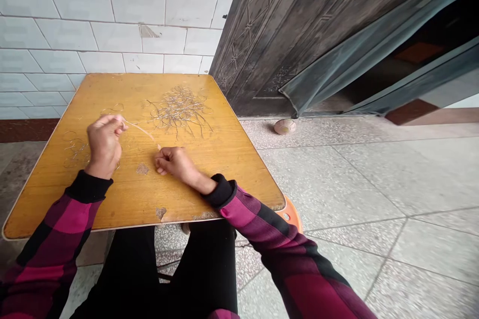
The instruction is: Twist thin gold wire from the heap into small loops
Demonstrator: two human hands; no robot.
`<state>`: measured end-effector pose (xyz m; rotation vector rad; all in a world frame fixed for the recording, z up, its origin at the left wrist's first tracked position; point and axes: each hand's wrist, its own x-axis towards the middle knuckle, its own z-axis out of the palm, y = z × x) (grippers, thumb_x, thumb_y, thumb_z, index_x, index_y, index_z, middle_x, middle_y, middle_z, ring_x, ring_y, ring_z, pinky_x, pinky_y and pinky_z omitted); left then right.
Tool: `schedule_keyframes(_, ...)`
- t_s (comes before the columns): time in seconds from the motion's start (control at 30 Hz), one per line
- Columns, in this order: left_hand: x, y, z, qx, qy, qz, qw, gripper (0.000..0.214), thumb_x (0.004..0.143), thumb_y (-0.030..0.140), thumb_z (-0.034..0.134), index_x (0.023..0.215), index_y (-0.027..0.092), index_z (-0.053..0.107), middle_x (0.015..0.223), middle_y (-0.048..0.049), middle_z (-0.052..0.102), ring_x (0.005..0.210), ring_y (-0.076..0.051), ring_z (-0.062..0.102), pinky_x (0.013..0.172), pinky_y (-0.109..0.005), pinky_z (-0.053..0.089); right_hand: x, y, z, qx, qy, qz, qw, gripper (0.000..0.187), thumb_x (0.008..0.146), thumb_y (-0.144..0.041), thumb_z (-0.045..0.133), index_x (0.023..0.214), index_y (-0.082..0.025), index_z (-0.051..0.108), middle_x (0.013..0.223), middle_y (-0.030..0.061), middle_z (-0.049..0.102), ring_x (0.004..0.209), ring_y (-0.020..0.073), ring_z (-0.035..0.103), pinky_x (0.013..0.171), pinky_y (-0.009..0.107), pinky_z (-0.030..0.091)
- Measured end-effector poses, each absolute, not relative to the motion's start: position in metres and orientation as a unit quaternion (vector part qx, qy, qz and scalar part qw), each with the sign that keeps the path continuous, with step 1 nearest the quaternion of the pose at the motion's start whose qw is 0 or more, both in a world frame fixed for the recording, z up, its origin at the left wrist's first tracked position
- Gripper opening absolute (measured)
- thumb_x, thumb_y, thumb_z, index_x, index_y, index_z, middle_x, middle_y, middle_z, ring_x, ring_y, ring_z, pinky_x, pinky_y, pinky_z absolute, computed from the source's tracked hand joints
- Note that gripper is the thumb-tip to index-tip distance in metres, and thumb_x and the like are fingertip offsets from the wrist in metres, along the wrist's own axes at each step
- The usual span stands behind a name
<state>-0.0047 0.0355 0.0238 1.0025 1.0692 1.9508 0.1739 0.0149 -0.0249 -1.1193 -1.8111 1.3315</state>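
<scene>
A thin pale strand (142, 130), like a wire or cord, stretches between my two hands above the wooden table (202, 174). My left hand (106, 142) is closed on its upper left end, thumb and fingers pinched together. On the lower right, my right hand (175, 163) is closed round the other end. Just beyond the hands lies a tangled heap of thin, curly wire-like strands (181, 109). A smaller loose bunch of strands (77, 148) lies beside my left hand, partly covered by it.
White wall tiles (138, 2) rise behind the table's far edge. To the right are a dark carved door (258, 35) and a hanging grey-green curtain (337, 60). A small round object (285, 126) sits on the floor. An orange plastic edge (291, 213) shows by the table's near right corner.
</scene>
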Motion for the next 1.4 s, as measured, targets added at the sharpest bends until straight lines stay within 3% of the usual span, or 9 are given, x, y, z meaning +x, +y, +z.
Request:
schedule_keyframes(0.17, -0.016, 0.037, 0.029, 0.396, 0.430, 0.727, 0.360, 0.019, 0.073, 0.009, 0.066, 0.056, 0.014, 0.061, 0.051, 0.0046, 0.048, 0.045, -0.005, 0.038, 0.058, -0.023, 0.047, 0.194, 0.029, -0.020, -0.425, -0.722, 0.478, 0.263, 0.012, 0.077, -0.008, 0.053, 0.069, -0.014, 0.061, 0.059, -0.0018, 0.063, 0.049, 0.0069, 0.060, 0.048, 0.016, 0.045)
schedule_keyframes(0.33, 0.008, 0.025, 0.020, 0.432, 0.453, 0.619, 0.473, 0.013, 0.069, 0.016, 0.068, 0.057, 0.013, 0.063, 0.056, 0.0012, 0.055, 0.048, -0.007, 0.045, 0.056, -0.024, 0.044, 0.214, 0.043, 0.002, -0.447, -0.685, 0.350, 0.456, 0.020, 0.084, -0.032, 0.060, 0.076, -0.014, 0.063, 0.059, -0.0024, 0.057, 0.046, 0.0055, 0.048, 0.045, 0.019, 0.038)
schedule_keyframes(0.53, 0.032, 0.013, 0.006, 0.519, 0.428, 0.529, 0.518, 0.015, 0.070, 0.026, 0.070, 0.061, 0.014, 0.068, 0.060, -0.0020, 0.060, 0.059, -0.011, 0.050, 0.059, -0.025, 0.040, 0.198, 0.035, -0.004, -0.342, -0.661, 0.550, 0.379, 0.029, 0.074, -0.039, 0.072, 0.088, -0.014, 0.064, 0.069, -0.0020, 0.061, 0.051, 0.0055, 0.050, 0.045, 0.019, 0.043)
schedule_keyframes(0.83, 0.009, 0.020, 0.005, 0.413, 0.374, 0.520, 0.647, 0.015, 0.071, 0.025, 0.074, 0.076, 0.012, 0.070, 0.079, -0.0053, 0.064, 0.070, -0.012, 0.057, 0.064, -0.024, 0.045, 0.203, 0.040, -0.005, -0.341, -0.557, 0.647, 0.395, 0.029, 0.066, -0.033, 0.079, 0.084, -0.014, 0.065, 0.066, -0.0039, 0.063, 0.048, 0.0035, 0.051, 0.044, 0.016, 0.043)
schedule_keyframes(1.17, 0.011, 0.019, -0.003, 0.356, 0.298, 0.484, 0.741, 0.022, 0.067, 0.026, 0.082, 0.065, 0.013, 0.064, 0.065, 0.0000, 0.057, 0.062, -0.009, 0.053, 0.061, -0.023, 0.047, 0.201, 0.036, -0.003, -0.321, -0.464, 0.726, 0.392, 0.012, 0.073, -0.025, 0.074, 0.080, -0.016, 0.071, 0.070, -0.0044, 0.067, 0.046, 0.0011, 0.044, 0.040, 0.013, 0.033)
schedule_keyframes(1.4, 0.017, 0.017, -0.001, 0.320, 0.285, 0.497, 0.755, 0.027, 0.065, 0.028, 0.083, 0.061, 0.013, 0.061, 0.059, 0.0018, 0.053, 0.067, -0.011, 0.058, 0.060, -0.022, 0.046, 0.196, 0.035, -0.012, -0.252, -0.406, 0.796, 0.372, 0.014, 0.075, -0.024, 0.075, 0.079, -0.016, 0.065, 0.077, -0.0027, 0.071, 0.047, 0.0006, 0.047, 0.043, 0.010, 0.038)
